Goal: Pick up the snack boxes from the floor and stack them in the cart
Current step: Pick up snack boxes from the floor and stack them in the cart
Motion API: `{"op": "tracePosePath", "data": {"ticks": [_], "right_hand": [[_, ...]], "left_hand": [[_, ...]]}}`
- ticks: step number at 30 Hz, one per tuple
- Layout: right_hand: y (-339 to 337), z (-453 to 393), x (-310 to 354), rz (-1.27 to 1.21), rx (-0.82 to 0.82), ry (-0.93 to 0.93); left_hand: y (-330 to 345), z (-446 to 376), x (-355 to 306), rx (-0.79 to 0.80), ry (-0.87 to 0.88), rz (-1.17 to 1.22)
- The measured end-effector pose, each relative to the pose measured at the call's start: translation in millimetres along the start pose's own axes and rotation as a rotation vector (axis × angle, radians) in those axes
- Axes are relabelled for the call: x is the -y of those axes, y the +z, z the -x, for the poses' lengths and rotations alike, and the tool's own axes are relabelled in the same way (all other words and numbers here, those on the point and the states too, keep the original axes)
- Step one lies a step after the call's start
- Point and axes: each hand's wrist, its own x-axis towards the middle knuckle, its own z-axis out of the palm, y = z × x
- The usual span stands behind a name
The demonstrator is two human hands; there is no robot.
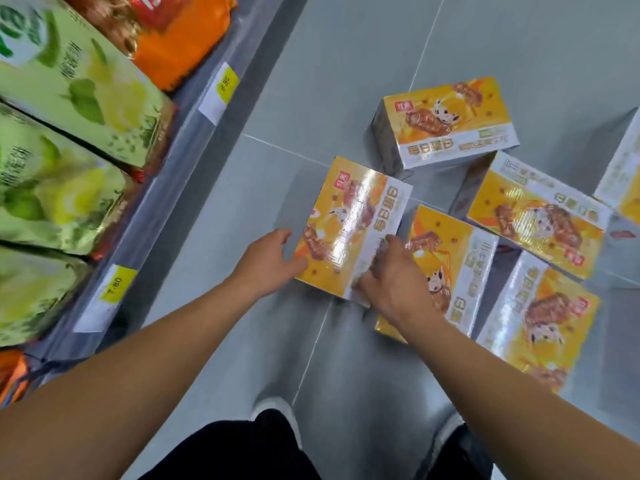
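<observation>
Picking-up step: left hand (273, 259) and right hand (388, 278), fingers clasping opposite sides of a yellow snack box (349, 226) over the floor (304, 81). Next, probably: carrying to the unseen cart.

Bright, glare on box (349, 223) (glossy wrap), blurred shelf edge (166, 188)

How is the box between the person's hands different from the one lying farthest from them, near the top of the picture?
The held box has a hand on each side, the left hand and the right hand; the far box lies untouched on the floor. The held box's long side runs away from the person; the far box's runs across. Both carry the same yellow print.
</observation>
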Motion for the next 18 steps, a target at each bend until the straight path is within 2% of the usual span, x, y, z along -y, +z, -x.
{"op": "tracePosePath", "data": {"ticks": [4,8,12,18], "right_hand": [[21.8,-8.8,5.7,-0.07,-0.035,-0.031],[17.2,5.8,16.1,-0.169,-0.046,-0.04],[-11.5,34.1,32.0,-0.203,0.009,-0.014],[-121.4,153.2,76.9,-0.277,0.119,0.042]], "left_hand": [[19.8,-11.3,12.9,0.134,0.008,0.137],[22.7,14.6,18.5,0.119,-0.008,0.476],[2.7,63.2,-8.0,0.078,-0.122,0.681],[-76.3,198.3,-93.2,-0.007,-0.186,0.769]]}}
